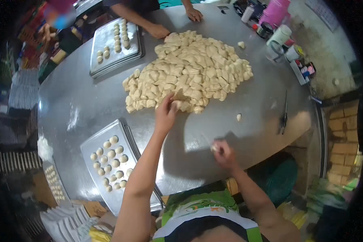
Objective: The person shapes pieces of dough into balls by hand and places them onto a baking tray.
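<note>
A wide heap of cut dough pieces (189, 68) covers the middle of the steel table. At its near edge, my left hand (166, 112) has thumb and fingers closed on a piece of dough. Nearer my body, my right hand (226, 156) is curled down on the tabletop around another piece of dough (214, 149), only partly visible under the fingers. To the left, a metal tray (93, 150) carries rows of round dough balls (115, 163). One small dough scrap (239, 117) lies alone right of the heap.
Across the steel table (80, 105), a co-worker's hand (159, 31) touches the heap beside a stack of trays (103, 40) with dough balls. A dark, thin-bladed tool (284, 119) lies at the right. Bottles and containers (280, 36) crowd the far right edge.
</note>
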A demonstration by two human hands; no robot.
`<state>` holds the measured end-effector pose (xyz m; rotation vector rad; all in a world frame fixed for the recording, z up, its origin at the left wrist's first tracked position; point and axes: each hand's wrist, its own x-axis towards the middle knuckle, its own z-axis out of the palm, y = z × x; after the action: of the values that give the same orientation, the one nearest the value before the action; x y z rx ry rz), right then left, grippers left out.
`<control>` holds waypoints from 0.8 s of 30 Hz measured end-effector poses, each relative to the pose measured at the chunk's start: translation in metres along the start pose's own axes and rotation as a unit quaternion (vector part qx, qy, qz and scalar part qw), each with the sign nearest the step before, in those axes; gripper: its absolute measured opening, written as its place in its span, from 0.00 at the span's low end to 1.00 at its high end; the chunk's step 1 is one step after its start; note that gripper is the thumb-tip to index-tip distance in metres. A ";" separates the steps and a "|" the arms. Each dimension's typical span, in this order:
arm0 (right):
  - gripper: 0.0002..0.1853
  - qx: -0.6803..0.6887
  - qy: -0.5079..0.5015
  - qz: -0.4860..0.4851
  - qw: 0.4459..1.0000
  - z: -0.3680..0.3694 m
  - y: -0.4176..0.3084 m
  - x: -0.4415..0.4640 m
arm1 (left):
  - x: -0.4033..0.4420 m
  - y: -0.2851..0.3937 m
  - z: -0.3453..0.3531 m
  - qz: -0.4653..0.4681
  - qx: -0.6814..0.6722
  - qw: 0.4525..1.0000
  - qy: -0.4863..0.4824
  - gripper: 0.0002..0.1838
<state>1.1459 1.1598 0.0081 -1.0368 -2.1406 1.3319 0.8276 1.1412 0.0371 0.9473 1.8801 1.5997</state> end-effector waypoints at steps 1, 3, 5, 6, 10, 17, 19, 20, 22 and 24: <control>0.08 -0.010 0.013 0.026 1.000 -0.006 0.009 -0.031 | -0.022 0.005 -0.018 0.015 0.011 1.000 -0.006 0.16; 0.07 -0.020 0.035 0.058 0.998 -0.012 0.018 -0.090 | -0.087 0.009 -0.050 0.002 0.054 0.999 -0.011 0.14; 0.13 -0.104 0.098 0.081 0.986 -0.015 0.018 -0.123 | -0.162 0.009 -0.068 0.020 0.242 0.965 -0.100 0.11; 0.13 -0.110 0.113 0.077 0.984 -0.013 0.014 -0.121 | -0.188 -0.005 -0.069 0.074 0.319 0.935 -0.138 0.11; 0.17 -0.418 0.049 -0.062 0.905 0.025 0.031 -0.055 | -0.204 -0.053 -0.053 0.192 0.451 0.860 -0.143 0.13; 0.11 -0.384 0.084 -0.023 0.919 0.086 -0.003 0.060 | -0.144 -0.041 0.008 0.105 0.430 0.896 -0.036 0.14; 0.10 -0.344 0.059 -0.146 0.925 0.092 0.012 0.024 | -0.179 -0.048 -0.003 0.171 0.396 0.893 -0.132 0.15; 0.11 -0.312 0.028 -0.194 0.930 0.086 0.017 0.004 | -0.191 -0.054 -0.016 0.211 0.406 0.881 -0.116 0.15; 0.12 -0.278 -0.005 -0.234 0.932 0.062 0.019 -0.007 | -0.191 -0.059 -0.039 0.247 0.415 0.869 -0.107 0.15; 0.12 -0.366 0.016 -0.218 0.905 0.027 0.026 0.017 | -0.164 -0.066 -0.056 0.249 0.465 0.847 -0.068 0.16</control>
<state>1.1262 1.1642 -0.0284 -0.7180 -2.6983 0.2866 0.8774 0.9750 -0.0279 2.0160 2.4469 0.6952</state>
